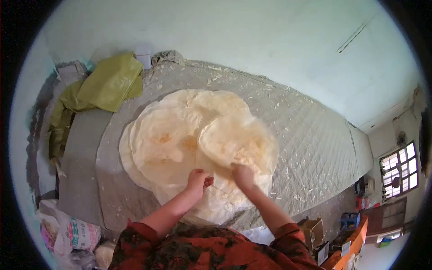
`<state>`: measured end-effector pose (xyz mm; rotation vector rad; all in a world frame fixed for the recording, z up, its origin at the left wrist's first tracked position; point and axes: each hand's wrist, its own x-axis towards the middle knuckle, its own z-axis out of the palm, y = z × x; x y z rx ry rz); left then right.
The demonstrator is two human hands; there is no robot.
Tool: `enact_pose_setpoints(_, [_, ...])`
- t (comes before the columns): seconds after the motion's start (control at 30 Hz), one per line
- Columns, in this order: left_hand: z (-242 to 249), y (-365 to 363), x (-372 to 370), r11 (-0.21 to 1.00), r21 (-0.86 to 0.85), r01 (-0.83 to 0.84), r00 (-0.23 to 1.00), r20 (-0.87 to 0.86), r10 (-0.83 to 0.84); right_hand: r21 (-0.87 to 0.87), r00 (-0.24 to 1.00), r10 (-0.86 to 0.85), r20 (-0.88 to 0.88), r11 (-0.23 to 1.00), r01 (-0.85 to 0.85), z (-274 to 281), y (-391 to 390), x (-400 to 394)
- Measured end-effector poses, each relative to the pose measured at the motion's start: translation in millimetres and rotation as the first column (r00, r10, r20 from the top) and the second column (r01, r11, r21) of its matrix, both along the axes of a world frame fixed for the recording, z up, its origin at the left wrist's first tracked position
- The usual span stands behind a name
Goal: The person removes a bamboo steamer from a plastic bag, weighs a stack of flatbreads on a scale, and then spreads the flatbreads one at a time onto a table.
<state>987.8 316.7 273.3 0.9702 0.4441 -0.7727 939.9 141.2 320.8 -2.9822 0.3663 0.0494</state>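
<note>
Large thin flatbreads point(164, 135), pale with browned patches, lie in a wide, uneven pile in front of me. My right hand point(243, 176), slightly blurred, is closed on the near edge of a folded flatbread point(240, 141) at the right of the pile. That flatbread is smeared by motion along its right side. Over the near part of the pile, my left hand point(198, 182) has its fingers curled in, and I see nothing in them. Lower sheets are mostly hidden under the upper ones.
A grey quilted cover point(315, 144) strewn with crumbs lies under the pile. An olive-green sack point(110, 81) and a white container point(143, 56) are at the back left. Printed bags point(83, 234) sit at lower left; a cardboard box point(312, 231) stands at lower right.
</note>
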Motion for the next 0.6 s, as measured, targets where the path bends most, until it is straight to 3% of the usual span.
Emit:
enact_pose_setpoints(0.07, [-3, -4, 5, 0.996, -0.046, 0.070, 0.997, -0.016, -0.071, 0.015, 0.975, 0.101, 0.200, 0.994, -0.106, -39, 8, -12])
enact_pose_setpoints(0.13, [-1, -9, 10, 0.953, -0.001, 0.302, 0.952, 0.046, -0.302, 0.022, 0.971, 0.092, 0.222, 0.995, -0.100, -29, 9, -10])
enact_pose_setpoints(0.2, [-17, -20, 12, 0.958, -0.004, 0.285, 0.950, 0.135, -0.282, 0.034, 0.979, 0.059, 0.194, 0.997, -0.067, -6, 14, -15])
enact_pose_setpoints(0.27, [-5, -27, 13, 0.996, -0.009, 0.089, 0.993, 0.080, -0.088, 0.041, 0.986, 0.028, 0.162, 0.999, -0.035, 0, 19, -23])
enact_pose_setpoints(0.33, [-15, -31, 14, 0.990, -0.076, 0.115, 0.992, 0.067, -0.110, 0.156, 0.981, 0.047, 0.187, 0.985, -0.077, -17, 22, -34])
enact_pose_setpoints(0.37, [-13, -31, 14, 0.985, -0.117, 0.123, 0.991, 0.058, -0.117, 0.036, 0.914, 0.235, 0.330, 0.965, -0.261, -44, 12, -37])
enact_pose_setpoints(0.4, [-10, -32, 14, 0.979, -0.159, 0.128, 0.991, 0.046, -0.122, 0.031, 0.914, 0.237, 0.330, 0.965, -0.262, -38, 16, -37])
enact_pose_setpoints(0.47, [7, -30, 10, 0.952, -0.257, 0.166, 0.986, 0.066, -0.154, 0.154, 0.942, -0.092, 0.324, 0.987, 0.043, -20, 30, -38])
enact_pose_setpoints(0.5, [14, -30, 12, 0.916, -0.349, 0.200, 0.979, 0.097, -0.177, 0.112, 0.970, -0.179, 0.164, 0.980, 0.162, -22, 13, -29])
enact_pose_setpoints(0.53, [15, -29, 18, 0.915, -0.346, 0.205, 0.978, 0.101, -0.181, 0.068, 0.964, -0.243, 0.111, 0.969, 0.236, -25, -23, -8])
enact_pose_setpoints(0.57, [12, -23, 25, 0.993, -0.068, 0.096, 0.964, 0.254, -0.076, 0.037, 0.972, -0.230, 0.052, 0.973, 0.229, -8, -61, 11])
enact_pose_setpoints(0.6, [8, -14, 28, 0.978, 0.196, -0.066, 0.906, 0.423, -0.023, -0.010, 0.969, -0.235, 0.081, 0.971, 0.237, 64, -59, 18])
